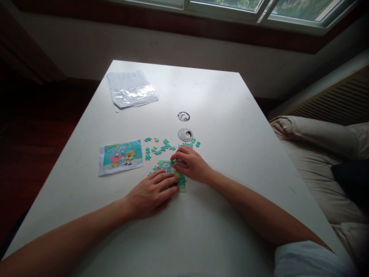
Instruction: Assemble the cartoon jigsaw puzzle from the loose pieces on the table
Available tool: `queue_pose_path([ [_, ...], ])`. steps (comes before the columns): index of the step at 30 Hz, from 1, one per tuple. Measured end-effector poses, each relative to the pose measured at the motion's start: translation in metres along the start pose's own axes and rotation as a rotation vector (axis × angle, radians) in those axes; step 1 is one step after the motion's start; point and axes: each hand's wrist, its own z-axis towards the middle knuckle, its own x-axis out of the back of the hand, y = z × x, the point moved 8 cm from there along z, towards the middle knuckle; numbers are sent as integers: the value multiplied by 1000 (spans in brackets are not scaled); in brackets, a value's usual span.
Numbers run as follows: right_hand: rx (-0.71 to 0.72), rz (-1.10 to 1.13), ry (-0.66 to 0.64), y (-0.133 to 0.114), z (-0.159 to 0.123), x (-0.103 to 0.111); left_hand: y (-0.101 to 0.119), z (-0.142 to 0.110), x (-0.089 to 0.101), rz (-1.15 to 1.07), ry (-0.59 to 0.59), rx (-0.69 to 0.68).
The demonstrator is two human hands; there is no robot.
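Observation:
A partly joined jigsaw puzzle [182,185] with cartoon figures lies on the white table in front of me. My left hand [154,192] rests flat across its lower left part, fingers stretched out and covering some of the picture. At its upper right edge is my right hand [191,163], fingers curled together with the tips at the puzzle; whether a piece is between them is hidden. Loose teal puzzle pieces [165,146] are scattered just beyond both hands. To the left lies a reference picture [123,156] showing the cartoon scene.
Papers in a clear plastic sleeve [134,92] lie at the table's far left. Two round holes are set in the tabletop [219,111], one with a grey cover [184,134]. A beige cushioned seat [311,161] stands along the right side, and a window [230,9] is beyond.

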Motion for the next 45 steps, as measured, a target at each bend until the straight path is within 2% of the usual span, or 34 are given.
queue_pose_path([
  [10, -5, -46, -2, 3, -1, -5, 0, 1, 0, -1, -4, 8],
  [27, 26, -11, 13, 7, -1, 0, 0, 1, 2, -15, 5, 6],
  [32, 8, 40, 129, 15, -2, 12, 0, 2, 2, -14, -9, 6],
  [38, -107, 88, 336, 34, -6, 35, -1, 2, 3, -22, -17, -1],
  [42, -192, 134, 401, 44, -9, 41, -1, 2, 2, -11, -27, -2],
  [45, -203, 141, 443, 45, -10, 44, -1, 2, 2, -9, -19, -3],
])
